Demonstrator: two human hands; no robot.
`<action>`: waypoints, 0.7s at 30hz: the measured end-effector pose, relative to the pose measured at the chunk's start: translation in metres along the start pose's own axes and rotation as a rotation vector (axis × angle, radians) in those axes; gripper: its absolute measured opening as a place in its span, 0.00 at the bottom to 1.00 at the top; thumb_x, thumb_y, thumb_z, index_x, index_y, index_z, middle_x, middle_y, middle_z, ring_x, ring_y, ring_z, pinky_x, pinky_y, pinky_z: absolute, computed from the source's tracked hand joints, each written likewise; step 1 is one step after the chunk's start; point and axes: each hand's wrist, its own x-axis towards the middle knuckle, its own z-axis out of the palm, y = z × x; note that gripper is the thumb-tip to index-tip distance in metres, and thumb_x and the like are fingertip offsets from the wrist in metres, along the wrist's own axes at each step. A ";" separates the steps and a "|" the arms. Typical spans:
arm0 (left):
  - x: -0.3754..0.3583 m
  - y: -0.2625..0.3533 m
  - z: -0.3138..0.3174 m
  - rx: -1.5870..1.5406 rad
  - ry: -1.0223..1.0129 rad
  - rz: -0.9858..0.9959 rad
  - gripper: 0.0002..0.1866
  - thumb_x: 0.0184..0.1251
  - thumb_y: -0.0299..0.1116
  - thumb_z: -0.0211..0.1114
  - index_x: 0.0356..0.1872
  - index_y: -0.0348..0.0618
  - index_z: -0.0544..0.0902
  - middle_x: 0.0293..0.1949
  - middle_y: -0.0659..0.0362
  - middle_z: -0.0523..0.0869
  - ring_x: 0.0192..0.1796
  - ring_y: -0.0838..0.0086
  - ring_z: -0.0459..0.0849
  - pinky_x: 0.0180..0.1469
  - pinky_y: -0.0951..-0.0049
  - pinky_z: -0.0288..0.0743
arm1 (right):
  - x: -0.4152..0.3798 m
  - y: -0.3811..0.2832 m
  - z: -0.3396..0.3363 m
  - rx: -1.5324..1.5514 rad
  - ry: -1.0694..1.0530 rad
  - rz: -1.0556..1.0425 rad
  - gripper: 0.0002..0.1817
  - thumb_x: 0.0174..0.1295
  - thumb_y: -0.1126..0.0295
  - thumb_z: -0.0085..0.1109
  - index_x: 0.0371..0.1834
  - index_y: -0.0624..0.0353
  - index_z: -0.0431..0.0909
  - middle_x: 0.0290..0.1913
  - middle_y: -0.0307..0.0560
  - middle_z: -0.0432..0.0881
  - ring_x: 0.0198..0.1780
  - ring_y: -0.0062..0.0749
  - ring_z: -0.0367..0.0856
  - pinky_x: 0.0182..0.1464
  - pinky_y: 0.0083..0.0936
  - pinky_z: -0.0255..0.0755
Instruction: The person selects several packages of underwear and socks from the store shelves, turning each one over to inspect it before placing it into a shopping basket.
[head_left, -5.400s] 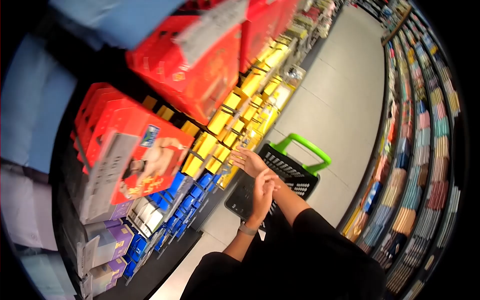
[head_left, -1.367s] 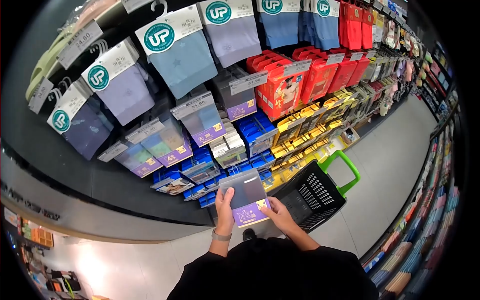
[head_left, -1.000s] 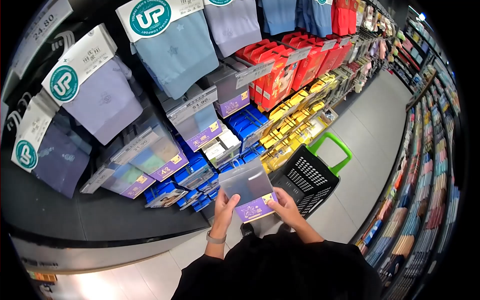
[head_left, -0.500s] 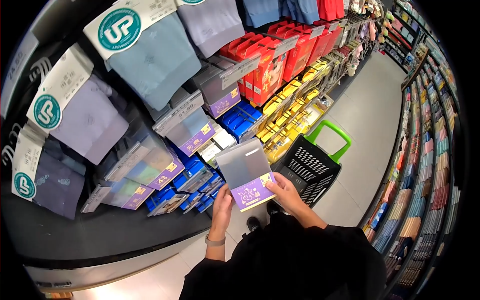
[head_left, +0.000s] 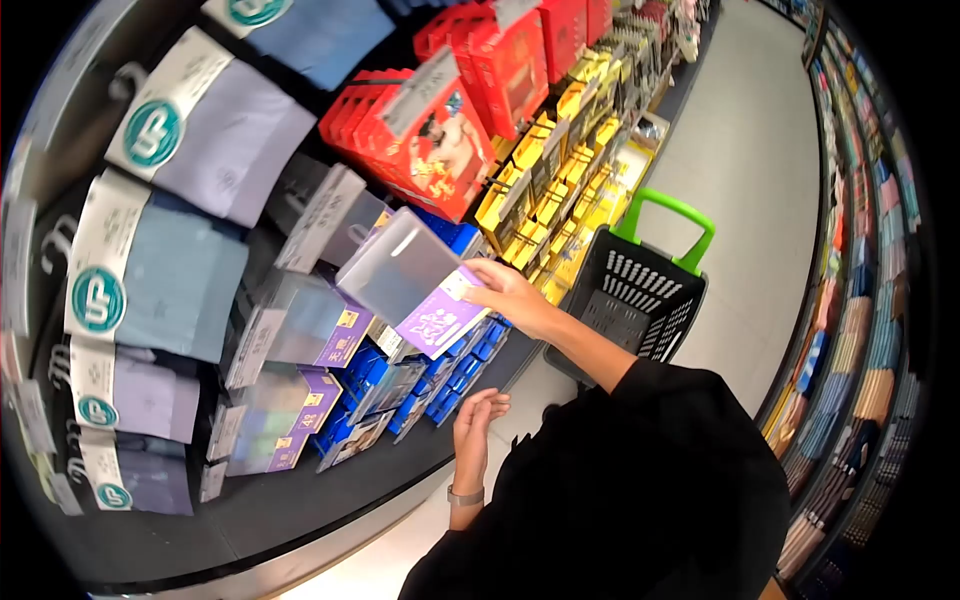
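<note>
Inside a shop here, clearly: price tags (head_left: 419,91) along the racks, hanging garments (head_left: 233,146) under "UP" labels, red boxes (head_left: 436,148) in rows, and a tiled aisle (head_left: 745,130) between packed displays.

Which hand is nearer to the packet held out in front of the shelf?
The right. The right hand grips the packet at its edge, thumb on the purple label. The left hand is lower in the view, apart from the packet, fingers loosely curled.

The basket (head_left: 618,300) is black (its handle (head_left: 690,212) bright green), perforated with pale slots.
</note>
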 end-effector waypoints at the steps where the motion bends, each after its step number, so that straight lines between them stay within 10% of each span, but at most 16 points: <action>1: 0.000 -0.002 0.001 0.003 0.036 -0.018 0.15 0.74 0.32 0.50 0.52 0.32 0.75 0.44 0.51 0.84 0.45 0.72 0.82 0.52 0.73 0.74 | 0.006 0.004 -0.002 0.020 -0.048 0.000 0.24 0.64 0.69 0.58 0.62 0.65 0.66 0.56 0.44 0.75 0.57 0.24 0.72 0.60 0.23 0.66; 7: 0.001 0.006 0.013 0.090 0.207 -0.023 0.12 0.72 0.30 0.52 0.48 0.32 0.77 0.40 0.50 0.84 0.39 0.70 0.83 0.47 0.72 0.77 | 0.027 0.020 -0.009 0.123 -0.169 -0.007 0.25 0.64 0.69 0.59 0.61 0.66 0.65 0.56 0.44 0.74 0.59 0.24 0.69 0.63 0.24 0.63; 13: 0.014 0.150 0.009 0.327 0.645 0.744 0.14 0.73 0.31 0.48 0.53 0.32 0.72 0.25 0.54 0.79 0.20 0.76 0.74 0.23 0.80 0.70 | 0.032 0.030 -0.027 0.135 -0.118 0.019 0.25 0.63 0.71 0.60 0.62 0.66 0.64 0.52 0.44 0.76 0.54 0.22 0.74 0.57 0.22 0.69; 21: 0.072 0.245 0.044 0.274 0.469 0.645 0.13 0.75 0.37 0.49 0.43 0.35 0.72 0.22 0.55 0.77 0.15 0.79 0.70 0.17 0.83 0.66 | 0.036 0.014 -0.019 0.167 -0.178 0.011 0.25 0.63 0.72 0.58 0.62 0.66 0.64 0.53 0.45 0.75 0.56 0.22 0.72 0.59 0.23 0.67</action>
